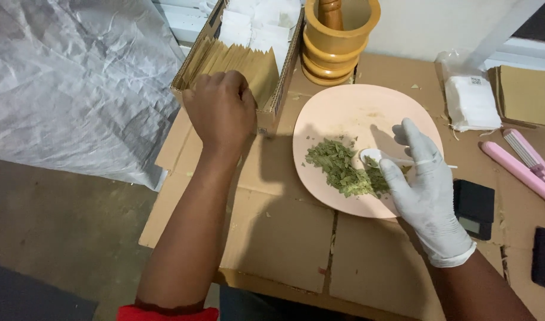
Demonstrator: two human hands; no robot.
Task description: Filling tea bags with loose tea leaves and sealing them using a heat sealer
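My bare left hand point(221, 110) reaches into a cardboard box point(277, 89) and pinches one of the brown paper envelopes point(249, 65) standing in it. My right hand point(424, 184), in a white glove, holds a small white plastic spoon point(376, 156) over a pale pink plate point(356, 110). The spoon's bowl rests at the edge of a pile of dried green crushed leaves point(344, 169) on the plate.
A yellow wooden mortar with a pestle point(338, 35) stands behind the plate. White sachets point(471, 101), brown envelopes point(525, 95), a pink sealing tool point(522, 166) and a small black scale point(474, 208) lie at the right. A grey plastic sheet point(76, 77) hangs at the left.
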